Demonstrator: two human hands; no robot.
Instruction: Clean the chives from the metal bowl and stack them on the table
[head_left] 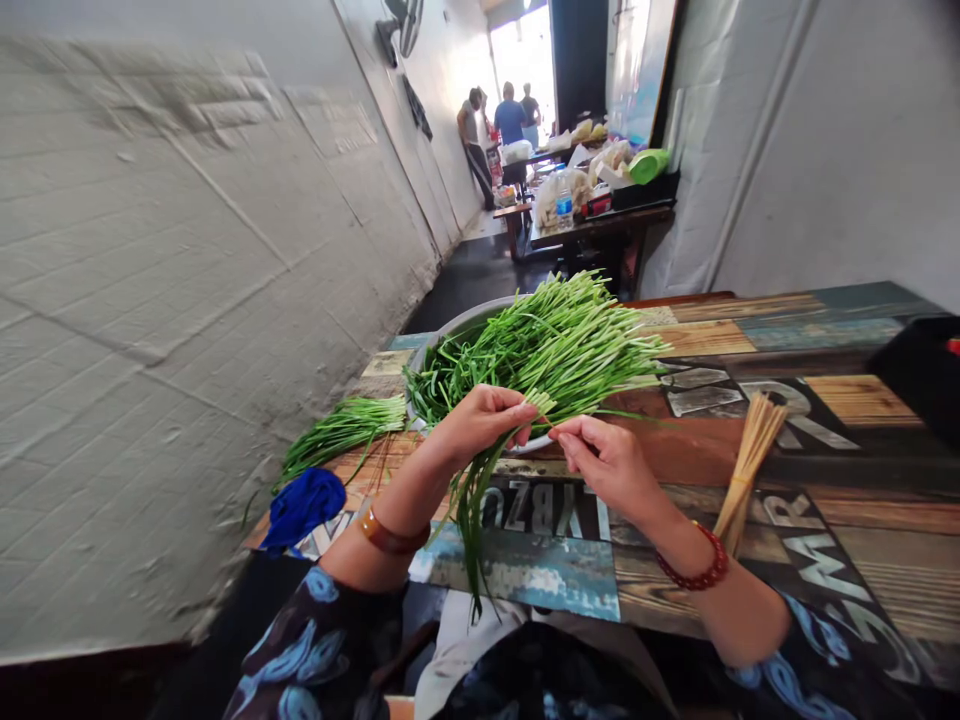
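My left hand [486,422] is closed on a small bunch of garlic chives [472,510]. Their pale cut ends stick up past the fingertips and the green leaves droop toward the table's front edge. With thumb and forefinger, my right hand [609,468] pinches a thin wooden skewer [547,424], whose tip meets the chives near the left fingers. How far it goes in is hidden. Just beyond both hands, a grey basin [448,332] is heaped with more chives [562,345]. A tied bundle of bamboo skewers [750,465] lies to the right.
Another pile of chives [349,430] lies left of the basin, near a crumpled blue cloth [306,508]. A black object [919,385] sits at the right edge. Farther back, another table holds bags and a water bottle [563,203]; several people stand beyond. A white wall [150,300] runs along the left.
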